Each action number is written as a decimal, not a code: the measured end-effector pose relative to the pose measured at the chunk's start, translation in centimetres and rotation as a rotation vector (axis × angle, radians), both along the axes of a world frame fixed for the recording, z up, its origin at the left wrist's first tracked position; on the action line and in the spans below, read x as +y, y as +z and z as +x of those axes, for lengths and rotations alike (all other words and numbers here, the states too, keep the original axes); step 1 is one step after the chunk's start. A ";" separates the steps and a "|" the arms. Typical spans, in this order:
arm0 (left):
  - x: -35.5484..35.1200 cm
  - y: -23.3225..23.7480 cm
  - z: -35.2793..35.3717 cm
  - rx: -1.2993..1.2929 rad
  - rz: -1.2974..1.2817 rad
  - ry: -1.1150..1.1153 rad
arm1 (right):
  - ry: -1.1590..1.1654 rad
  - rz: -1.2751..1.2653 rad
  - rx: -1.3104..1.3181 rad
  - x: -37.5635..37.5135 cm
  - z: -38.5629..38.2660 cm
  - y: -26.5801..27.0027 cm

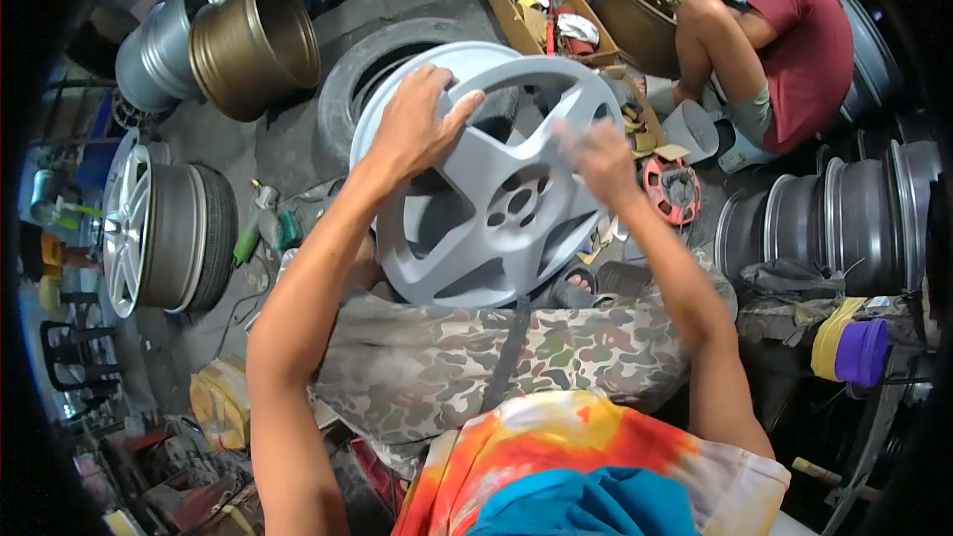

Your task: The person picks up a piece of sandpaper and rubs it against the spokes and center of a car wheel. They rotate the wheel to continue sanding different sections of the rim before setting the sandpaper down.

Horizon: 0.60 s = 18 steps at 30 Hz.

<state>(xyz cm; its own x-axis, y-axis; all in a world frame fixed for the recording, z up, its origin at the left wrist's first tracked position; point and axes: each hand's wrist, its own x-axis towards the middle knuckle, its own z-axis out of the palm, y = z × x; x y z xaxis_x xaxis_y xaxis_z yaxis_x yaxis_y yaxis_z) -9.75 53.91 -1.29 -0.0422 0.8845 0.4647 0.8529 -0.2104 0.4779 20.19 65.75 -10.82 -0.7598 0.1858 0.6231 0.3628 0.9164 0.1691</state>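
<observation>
A grey five-spoke wheel rim (467, 174) stands tilted in front of my lap, its face and centre holes toward me. My left hand (417, 129) grips its upper left edge, with the fingers over the lip and the thumb across the face. Over the right-hand spokes is my right hand (601, 164), its fingers smeared by motion. Whether it holds anything there cannot be made out. Behind the rim a tyre (347, 74) lies on the floor. Camouflage trousers (586, 347) cover my legs just below the rim.
Bronze (253, 45) and silver barrels (159, 55) stand at upper left, above a tyred wheel (129, 223). A green-handled power tool (253, 228) lies left. Beyond are a cardboard box (516, 25) and a seated person (794, 50). More rims (784, 223) line the right side.
</observation>
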 end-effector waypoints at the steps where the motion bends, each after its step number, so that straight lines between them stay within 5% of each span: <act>1: 0.3 -0.3 0.0 -0.005 0.014 0.001 | -0.116 -0.016 0.090 0.9 -0.4 1.1; 4: 0.1 0.3 0.0 -0.042 -0.069 0.011 | -0.189 0.005 0.164 1.2 -1.4 2.4; 8: 0.3 -0.9 -1.0 -0.044 0.029 0.005 | 0.071 -0.351 0.188 -5.6 -3.8 -1.1; 10: 0.0 -0.5 -1.2 -0.044 0.000 0.015 | 0.023 -0.081 0.061 -2.7 -2.9 1.1; 12: -0.2 -0.7 -0.9 -0.048 -0.016 0.011 | -0.239 -0.083 0.080 -1.1 -3.0 4.1; 15: -0.6 -0.6 -1.4 -0.054 -0.029 0.006 | -0.245 -0.078 0.057 -0.9 -3.8 4.4; 18: -0.8 -0.7 -1.4 -0.046 0.010 0.008 | -0.064 -0.456 0.152 -6.6 -6.8 1.7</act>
